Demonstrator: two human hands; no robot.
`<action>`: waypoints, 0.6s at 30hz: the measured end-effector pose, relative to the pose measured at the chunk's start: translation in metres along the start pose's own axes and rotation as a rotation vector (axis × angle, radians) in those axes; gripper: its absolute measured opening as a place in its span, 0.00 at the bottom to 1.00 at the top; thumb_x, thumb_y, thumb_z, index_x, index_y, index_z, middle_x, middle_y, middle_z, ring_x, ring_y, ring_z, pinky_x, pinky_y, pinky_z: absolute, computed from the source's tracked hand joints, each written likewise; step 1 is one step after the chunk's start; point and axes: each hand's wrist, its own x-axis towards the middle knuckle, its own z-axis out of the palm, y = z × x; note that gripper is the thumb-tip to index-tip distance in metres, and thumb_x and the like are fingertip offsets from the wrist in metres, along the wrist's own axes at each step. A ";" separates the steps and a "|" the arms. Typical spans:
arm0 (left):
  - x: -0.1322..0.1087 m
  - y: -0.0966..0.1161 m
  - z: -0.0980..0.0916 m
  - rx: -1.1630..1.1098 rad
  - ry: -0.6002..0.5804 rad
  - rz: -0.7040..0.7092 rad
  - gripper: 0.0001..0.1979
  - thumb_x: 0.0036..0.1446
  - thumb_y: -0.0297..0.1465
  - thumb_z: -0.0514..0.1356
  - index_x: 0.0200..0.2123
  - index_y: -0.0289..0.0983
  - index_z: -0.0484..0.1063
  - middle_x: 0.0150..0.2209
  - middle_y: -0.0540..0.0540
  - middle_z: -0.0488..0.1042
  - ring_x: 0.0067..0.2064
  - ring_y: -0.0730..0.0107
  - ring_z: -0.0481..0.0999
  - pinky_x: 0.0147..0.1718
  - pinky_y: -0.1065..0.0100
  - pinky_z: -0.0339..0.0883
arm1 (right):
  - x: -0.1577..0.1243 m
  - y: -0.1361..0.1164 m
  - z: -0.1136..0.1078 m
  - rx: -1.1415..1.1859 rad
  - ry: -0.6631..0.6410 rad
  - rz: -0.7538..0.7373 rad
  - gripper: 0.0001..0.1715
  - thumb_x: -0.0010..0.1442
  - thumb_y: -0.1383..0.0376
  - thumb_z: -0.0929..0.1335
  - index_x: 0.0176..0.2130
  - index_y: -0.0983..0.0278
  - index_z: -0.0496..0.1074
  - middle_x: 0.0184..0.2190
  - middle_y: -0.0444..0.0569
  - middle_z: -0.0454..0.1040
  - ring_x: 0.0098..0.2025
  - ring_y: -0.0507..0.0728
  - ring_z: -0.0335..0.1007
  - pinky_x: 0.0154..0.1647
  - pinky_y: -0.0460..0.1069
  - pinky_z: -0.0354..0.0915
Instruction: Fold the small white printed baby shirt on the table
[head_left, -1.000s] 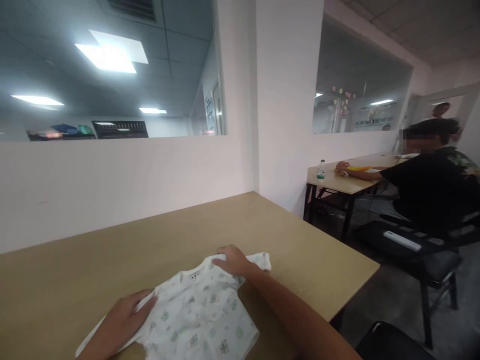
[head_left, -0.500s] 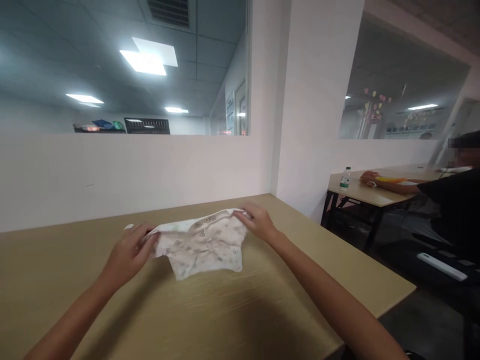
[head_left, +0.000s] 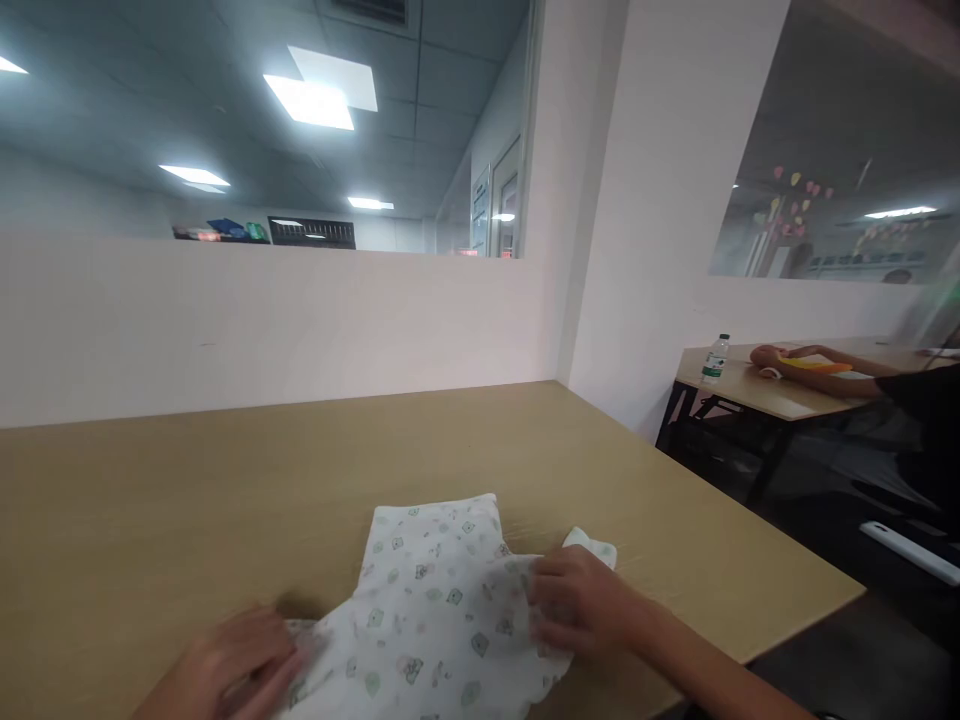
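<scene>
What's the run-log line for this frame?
left hand: on printed baby shirt, blurred | right hand: pressing shirt's right side | shirt: flat on wooden table | background: seated person's arm, bottle

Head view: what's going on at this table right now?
A person has a small white baby shirt with a little printed pattern spread flat on a tan wooden table. The right hand presses on its right side near a sleeve, and the blurred left hand rests on its left edge. At another table to the right, a second person's arm lies near a water bottle.
</scene>
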 end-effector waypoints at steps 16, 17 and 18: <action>0.134 -0.004 0.068 0.113 -0.334 -0.255 0.39 0.62 0.62 0.37 0.73 0.57 0.45 0.72 0.66 0.35 0.79 0.67 0.43 0.82 0.54 0.46 | 0.088 0.045 0.041 -0.160 0.016 0.361 0.18 0.71 0.58 0.63 0.51 0.63 0.76 0.54 0.56 0.75 0.55 0.63 0.68 0.59 0.60 0.62; 0.137 -0.010 0.072 0.117 -0.344 -0.265 0.39 0.62 0.62 0.37 0.73 0.58 0.43 0.72 0.67 0.33 0.79 0.68 0.41 0.82 0.53 0.44 | 0.090 0.052 0.045 -0.161 0.015 0.367 0.19 0.71 0.57 0.63 0.53 0.63 0.75 0.56 0.56 0.74 0.57 0.63 0.67 0.60 0.60 0.62; 0.139 -0.014 0.075 0.122 -0.352 -0.276 0.39 0.62 0.62 0.37 0.73 0.58 0.41 0.72 0.68 0.32 0.79 0.68 0.39 0.82 0.53 0.43 | 0.093 0.059 0.047 -0.158 0.014 0.372 0.20 0.71 0.56 0.62 0.54 0.62 0.75 0.57 0.56 0.74 0.59 0.63 0.66 0.61 0.61 0.61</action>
